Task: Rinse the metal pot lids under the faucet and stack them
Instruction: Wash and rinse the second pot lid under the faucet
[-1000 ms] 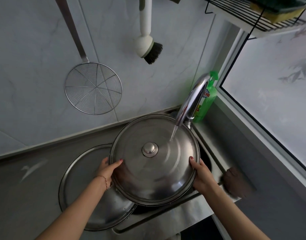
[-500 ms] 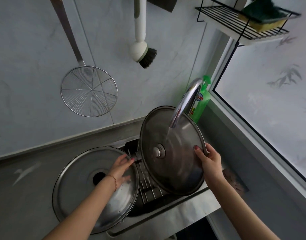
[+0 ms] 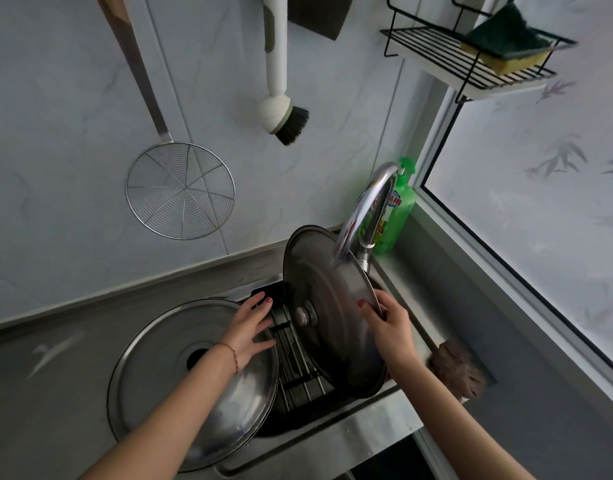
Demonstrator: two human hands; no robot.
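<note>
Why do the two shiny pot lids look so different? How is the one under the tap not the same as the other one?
The lid under the faucet stands tilted up on edge; the lid on the counter lies nearly flat. The right hand grips the tilted lid's rim, while the left hand only rests on the flat one. The tilted lid shows a metal knob; the flat one shows a dark hole at its middle. The flat lid looks bigger. Both are round, shiny metal.

Dim, cool daylight enters through the frosted window (image 3: 540, 202) at right; wide-angle bending at edges; slight motion blur throughout.
</note>
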